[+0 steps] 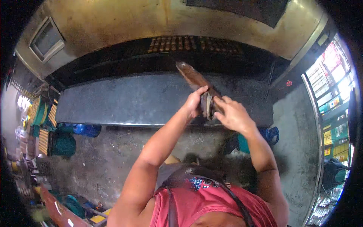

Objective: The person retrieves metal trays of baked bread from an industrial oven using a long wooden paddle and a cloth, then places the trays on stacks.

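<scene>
1. Left hand point(194, 102): the fingers are curled in on the left side of a folded grey-tan bundle point(207, 106), gripping it, with the digit at the top laid against a long brown piece point(196, 78). The undersides of the fingers are hidden.
2. Right hand point(235, 114): the fingers bend over the lower part of the brown piece, the thumb set apart nearer the bundle, so the piece sits held between them. How far the fingertips wrap around cannot be told.
3. The brown piece is between the hands, above the grey counter point(124, 100), slanting from upper left to lower right. Its lower end is lost behind the right hand; its upper end is blurred. Whether it touches the counter is unclear, and so is the bundle's material.
4. Behind the counter, a dark recess point(121, 58) swallows most detail; rows of small brown pieces point(172, 44) show dimly inside.
5. Above it, a yellowish metal panel point(124, 19) runs out of view at the top.
6. Below the counter's front edge, a blue container point(87, 129) and a teal container point(244, 143) are partly covered, the latter by the right forearm.
7. Nearest the camera, a red sleeveless top point(215, 204) is cut off by the lower edge.
</scene>
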The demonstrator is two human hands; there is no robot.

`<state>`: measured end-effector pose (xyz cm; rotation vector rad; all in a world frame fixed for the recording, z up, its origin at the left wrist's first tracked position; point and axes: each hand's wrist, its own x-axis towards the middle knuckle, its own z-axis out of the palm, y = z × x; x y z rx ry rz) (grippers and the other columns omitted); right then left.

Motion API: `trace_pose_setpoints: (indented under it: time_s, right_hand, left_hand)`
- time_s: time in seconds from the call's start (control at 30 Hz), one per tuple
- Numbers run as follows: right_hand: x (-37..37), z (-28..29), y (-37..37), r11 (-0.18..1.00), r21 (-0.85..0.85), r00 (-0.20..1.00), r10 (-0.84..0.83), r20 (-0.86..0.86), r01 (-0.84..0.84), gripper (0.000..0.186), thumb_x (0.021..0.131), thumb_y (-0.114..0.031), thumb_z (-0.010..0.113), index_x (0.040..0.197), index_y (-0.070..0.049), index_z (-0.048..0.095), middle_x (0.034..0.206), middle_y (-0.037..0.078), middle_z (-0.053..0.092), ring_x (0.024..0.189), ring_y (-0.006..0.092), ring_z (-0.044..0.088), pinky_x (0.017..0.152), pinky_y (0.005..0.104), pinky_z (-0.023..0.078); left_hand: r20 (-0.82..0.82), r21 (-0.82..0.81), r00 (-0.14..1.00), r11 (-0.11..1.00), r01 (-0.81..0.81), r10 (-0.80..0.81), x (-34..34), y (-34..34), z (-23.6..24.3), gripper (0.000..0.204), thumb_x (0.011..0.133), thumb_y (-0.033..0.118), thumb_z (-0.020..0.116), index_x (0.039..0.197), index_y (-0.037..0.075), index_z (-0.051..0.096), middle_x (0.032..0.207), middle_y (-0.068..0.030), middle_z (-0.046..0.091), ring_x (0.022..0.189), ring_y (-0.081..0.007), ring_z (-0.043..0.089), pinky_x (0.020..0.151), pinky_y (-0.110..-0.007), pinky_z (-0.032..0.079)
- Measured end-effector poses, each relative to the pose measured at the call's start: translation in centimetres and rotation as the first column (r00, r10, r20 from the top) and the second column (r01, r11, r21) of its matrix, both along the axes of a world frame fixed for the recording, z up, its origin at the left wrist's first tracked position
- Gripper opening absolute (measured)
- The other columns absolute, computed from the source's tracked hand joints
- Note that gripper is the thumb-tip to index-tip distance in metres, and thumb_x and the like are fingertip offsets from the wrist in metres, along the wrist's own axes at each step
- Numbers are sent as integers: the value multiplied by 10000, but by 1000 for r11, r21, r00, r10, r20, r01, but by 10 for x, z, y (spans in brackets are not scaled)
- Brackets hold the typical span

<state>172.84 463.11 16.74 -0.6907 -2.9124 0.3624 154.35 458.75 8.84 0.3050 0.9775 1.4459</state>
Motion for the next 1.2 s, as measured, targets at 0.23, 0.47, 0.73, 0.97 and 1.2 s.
trace_pose_setpoints:
  time_s: [0.23,0.47,0.73,0.97,1.2]
  right_hand:
    - [-21,83,2,953,-259,988,-147,56,157,500,797,-207,671,1254,-31,572,1210,202,593,1043,338,632,905,357,473]
    - [-79,-44,-115,977,85,976,-186,-113,196,554,879,-291,590,1372,-93,434,1248,267,474,925,423,619,821,491,524]
    - [-294,-94,-27,816,413,914,-341,-218,403,503,893,-322,557,1323,-68,495,1109,216,545,955,336,547,834,493,457]
    - [-310,-104,-57,836,241,855,-414,-312,492,454,938,-333,477,1314,-83,517,1163,189,529,1063,347,472,873,467,413]
    - [-236,-116,-115,854,264,851,-316,-419,447,447,897,-278,541,1281,-51,531,1190,210,518,1004,346,486,828,457,420]
  left_hand:
    - [-10,59,990,988,140,-140,-46,-93,-2,662,851,634,549,1152,46,595,1077,-83,655,965,-225,626,883,-406,485]
    - [531,35,819,960,-278,218,-106,-301,-45,968,799,777,375,1416,32,365,1425,-189,422,1317,-360,398,1113,-524,278]
    - [588,22,676,826,-563,445,-138,-423,-93,820,898,672,287,1424,48,370,1441,-192,402,1316,-412,384,1084,-587,295]
    - [602,45,559,675,-737,570,-117,-452,-95,605,922,444,326,1350,43,476,1378,-184,477,1264,-389,451,1064,-557,349]
    - [506,60,716,809,-585,481,-112,-418,-110,565,940,458,393,1312,48,509,1345,-182,510,1243,-379,474,1059,-557,352]
